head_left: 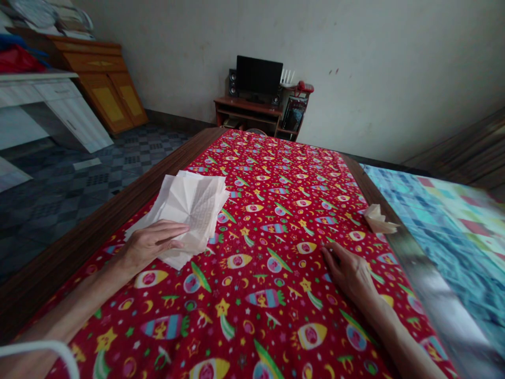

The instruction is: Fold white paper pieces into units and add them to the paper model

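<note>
A stack of thin off-white paper sheets (197,197) lies on the left of the red cloth, its edges uneven and its top sheet creased with fold lines fanning from a point. My left hand (158,239) rests on the near side of the stack, fingers stretched over the top sheet and thumb a little apart. On the cloth to the right lies my right hand (351,268), loosely bent, with nothing visible in its fingers. Beyond it, by the right edge, stands a small folded paper piece (379,219) with pointed flaps.
A red cloth printed with rockets and stars (252,279) covers the dark wooden table (165,163). A bed with a blue checked sheet (434,247) adjoins on the right. Past the far end is a desk with a monitor (259,76). A white curved object (43,346) shows at lower left.
</note>
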{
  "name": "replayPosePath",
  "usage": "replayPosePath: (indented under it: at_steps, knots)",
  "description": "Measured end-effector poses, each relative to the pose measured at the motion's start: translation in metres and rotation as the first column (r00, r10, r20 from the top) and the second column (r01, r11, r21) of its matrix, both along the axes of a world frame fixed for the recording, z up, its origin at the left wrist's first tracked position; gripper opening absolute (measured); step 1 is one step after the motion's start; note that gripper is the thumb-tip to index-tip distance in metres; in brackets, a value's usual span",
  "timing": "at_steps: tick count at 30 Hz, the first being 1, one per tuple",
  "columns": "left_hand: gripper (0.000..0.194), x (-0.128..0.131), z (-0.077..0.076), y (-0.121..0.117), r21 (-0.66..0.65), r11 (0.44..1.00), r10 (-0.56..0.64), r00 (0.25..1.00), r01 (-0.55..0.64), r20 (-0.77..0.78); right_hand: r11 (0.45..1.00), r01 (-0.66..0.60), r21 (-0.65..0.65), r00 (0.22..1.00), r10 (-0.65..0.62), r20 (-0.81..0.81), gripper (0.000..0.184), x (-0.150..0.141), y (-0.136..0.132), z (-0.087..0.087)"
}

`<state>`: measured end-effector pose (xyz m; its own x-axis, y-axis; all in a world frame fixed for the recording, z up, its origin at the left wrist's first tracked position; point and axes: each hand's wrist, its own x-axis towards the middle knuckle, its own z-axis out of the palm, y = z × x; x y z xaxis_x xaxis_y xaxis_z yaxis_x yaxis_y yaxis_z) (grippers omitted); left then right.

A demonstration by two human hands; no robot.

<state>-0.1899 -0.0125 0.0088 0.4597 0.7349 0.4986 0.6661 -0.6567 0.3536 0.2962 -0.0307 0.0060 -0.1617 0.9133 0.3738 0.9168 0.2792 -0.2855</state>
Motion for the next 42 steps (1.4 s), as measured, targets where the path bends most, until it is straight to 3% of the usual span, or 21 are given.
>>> replayPosePath:
  at_steps: [11,15,19,27,30,34,38,42]
  knots:
    - [0.024,0.001,-0.008,0.001,0.042,0.999,0.015,0.999,-0.016,0.029,1.0,0.009,0.0,1.0,-0.009,0.016,0.034,-0.002,0.0,0.002]
    - [0.024,0.003,0.0,-0.001,0.143,0.99,0.006,1.0,-0.004,-0.011,1.0,0.018,-0.003,1.0,-0.018,0.015,0.034,-0.002,0.0,0.002]
    - [0.035,0.006,0.01,-0.006,0.135,0.991,0.011,0.992,0.006,-0.125,1.0,0.009,-0.006,1.0,-0.009,0.011,0.032,-0.002,-0.001,0.002]
    - [0.021,0.021,0.026,-0.016,0.181,0.983,0.04,0.993,-0.02,-0.107,1.0,-0.005,-0.001,1.0,0.005,0.017,0.029,-0.002,-0.001,0.002]
    - [0.028,0.038,0.043,-0.025,0.155,0.986,-0.018,0.968,0.058,-0.249,1.0,0.006,-0.008,0.999,-0.006,0.033,0.029,-0.001,-0.001,0.002]
    - [0.027,0.083,0.059,-0.031,0.284,0.939,-0.094,0.937,0.197,-0.337,1.0,0.016,-0.025,0.999,-0.015,0.036,0.028,-0.002,-0.001,0.002]
    - [0.024,0.133,0.059,-0.029,0.321,0.893,-0.174,0.9,0.315,-0.4,1.0,-0.004,-0.026,0.998,0.006,0.055,0.029,-0.002,-0.002,0.002]
    - [0.026,0.161,0.053,-0.021,0.342,0.867,-0.188,0.875,0.361,-0.447,1.0,-0.013,-0.006,0.999,0.014,0.053,0.027,0.001,-0.002,0.0]
